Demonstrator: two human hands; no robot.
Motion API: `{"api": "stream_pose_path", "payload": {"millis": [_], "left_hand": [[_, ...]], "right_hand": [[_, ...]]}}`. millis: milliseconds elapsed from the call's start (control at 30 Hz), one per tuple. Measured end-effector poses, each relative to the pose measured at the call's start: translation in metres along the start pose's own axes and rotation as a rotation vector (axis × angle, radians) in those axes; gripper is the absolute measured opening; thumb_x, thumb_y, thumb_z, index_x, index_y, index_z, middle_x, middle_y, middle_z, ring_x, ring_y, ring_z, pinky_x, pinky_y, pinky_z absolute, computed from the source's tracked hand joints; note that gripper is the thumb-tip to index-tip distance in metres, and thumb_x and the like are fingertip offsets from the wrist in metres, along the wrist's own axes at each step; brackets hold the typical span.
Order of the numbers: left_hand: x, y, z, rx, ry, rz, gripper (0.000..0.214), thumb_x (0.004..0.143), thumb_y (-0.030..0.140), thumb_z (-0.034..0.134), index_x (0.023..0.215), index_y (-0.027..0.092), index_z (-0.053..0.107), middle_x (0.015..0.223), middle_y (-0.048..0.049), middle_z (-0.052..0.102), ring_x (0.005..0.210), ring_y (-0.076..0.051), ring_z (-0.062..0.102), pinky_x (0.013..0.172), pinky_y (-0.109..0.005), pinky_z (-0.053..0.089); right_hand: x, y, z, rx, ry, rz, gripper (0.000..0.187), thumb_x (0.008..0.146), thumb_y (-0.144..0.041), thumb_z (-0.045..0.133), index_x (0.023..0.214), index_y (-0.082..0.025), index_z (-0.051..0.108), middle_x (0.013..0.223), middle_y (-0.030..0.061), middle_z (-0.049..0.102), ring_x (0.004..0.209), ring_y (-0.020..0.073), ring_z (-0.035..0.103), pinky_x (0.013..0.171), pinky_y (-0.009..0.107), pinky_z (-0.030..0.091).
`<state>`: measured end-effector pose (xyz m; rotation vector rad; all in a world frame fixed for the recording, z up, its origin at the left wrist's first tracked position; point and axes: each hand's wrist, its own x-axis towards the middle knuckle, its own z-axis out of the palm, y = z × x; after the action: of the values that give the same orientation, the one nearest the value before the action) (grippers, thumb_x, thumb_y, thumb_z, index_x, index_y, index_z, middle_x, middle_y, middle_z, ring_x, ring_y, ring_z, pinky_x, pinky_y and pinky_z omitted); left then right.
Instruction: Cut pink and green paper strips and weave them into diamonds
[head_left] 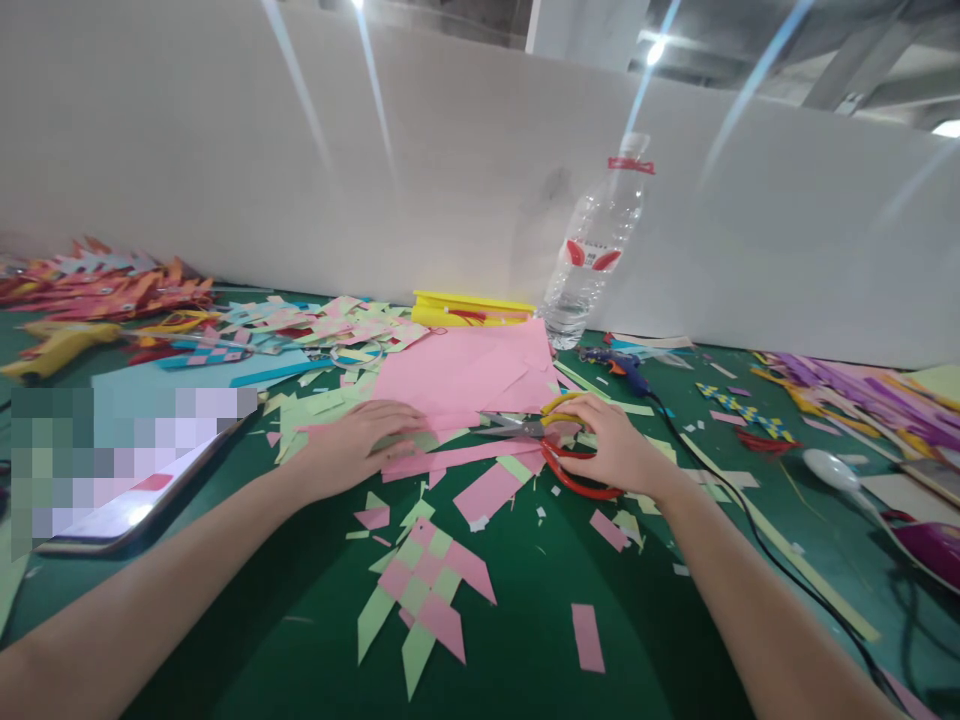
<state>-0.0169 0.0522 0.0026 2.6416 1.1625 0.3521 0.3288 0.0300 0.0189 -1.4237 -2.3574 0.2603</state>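
Observation:
My right hand (611, 445) grips a pair of scissors (514, 427) with yellow and red handles. Their blades point left, slightly parted, at the near edge of a pink paper sheet (465, 365). Resting on the left side of that sheet is my left hand (356, 445), fingers stretched out and a little apart. A narrow pink paper strip (465, 457) runs between the hands, just below the blades. Closer to me lies a woven pink and green paper fish (427, 580), flat on the table. A loose pink paper piece (587, 637) is to its right.
A phone (150, 480) lies at left, near a yellow glue gun (64, 350). A clear water bottle (592, 250) leans against the white partition (300, 150). A blue glue gun (626, 370) trails a black cable on the right. Paper scraps and a white spoon (832, 470) surround the green table (517, 680).

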Motion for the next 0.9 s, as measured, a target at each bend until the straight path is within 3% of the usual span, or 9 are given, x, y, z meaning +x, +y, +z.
{"api": "stream_pose_path", "payload": {"millis": [200, 433, 567, 667, 900], "left_hand": [[0.001, 0.000, 0.003, 0.026, 0.016, 0.012, 0.041, 0.094, 0.050, 0.032, 0.120, 0.028, 0.056, 0.131, -0.0022, 0.053, 0.124, -0.022, 0.042, 0.105, -0.041, 0.033], [0.010, 0.020, 0.008, 0.131, 0.061, 0.067, 0.043, 0.095, 0.047, 0.031, 0.129, 0.026, 0.047, 0.144, -0.0019, 0.040, 0.135, -0.020, 0.029, 0.114, -0.045, 0.012], [0.020, 0.031, 0.011, 0.077, -0.034, 0.200, 0.046, 0.097, 0.044, 0.028, 0.140, 0.028, 0.031, 0.148, 0.0017, 0.033, 0.138, -0.014, 0.023, 0.115, -0.038, 0.009], [0.027, 0.031, 0.013, 0.034, -0.114, 0.227, 0.049, 0.097, 0.046, 0.027, 0.144, 0.031, 0.021, 0.149, 0.0030, 0.030, 0.138, -0.014, 0.023, 0.115, -0.037, 0.008], [0.029, 0.027, 0.014, -0.017, -0.162, 0.195, 0.053, 0.096, 0.051, 0.026, 0.144, 0.031, 0.022, 0.150, 0.0026, 0.029, 0.138, -0.016, 0.023, 0.115, -0.034, 0.010]], "right_hand": [[-0.001, -0.002, 0.000, 0.017, -0.029, -0.007, 0.039, 0.074, -0.043, 0.061, 0.109, -0.028, 0.056, 0.122, 0.0055, 0.054, 0.111, 0.0265, 0.053, 0.096, 0.047, 0.039], [-0.001, -0.002, 0.000, 0.015, -0.062, 0.005, 0.043, 0.075, -0.047, 0.060, 0.113, -0.026, 0.056, 0.127, 0.0083, 0.051, 0.116, 0.0294, 0.050, 0.095, 0.046, 0.042], [-0.001, 0.000, 0.001, 0.011, -0.064, -0.006, 0.041, 0.076, -0.046, 0.059, 0.112, -0.027, 0.058, 0.127, 0.0076, 0.052, 0.116, 0.0294, 0.051, 0.096, 0.046, 0.043], [-0.001, 0.003, 0.001, 0.015, -0.056, -0.013, 0.044, 0.075, -0.048, 0.060, 0.114, -0.027, 0.057, 0.125, 0.0078, 0.053, 0.115, 0.0292, 0.051, 0.097, 0.048, 0.041], [-0.001, 0.006, 0.000, -0.020, -0.087, -0.027, 0.043, 0.077, -0.043, 0.059, 0.117, -0.027, 0.057, 0.127, 0.0074, 0.051, 0.120, 0.0275, 0.047, 0.102, 0.050, 0.035]]}}
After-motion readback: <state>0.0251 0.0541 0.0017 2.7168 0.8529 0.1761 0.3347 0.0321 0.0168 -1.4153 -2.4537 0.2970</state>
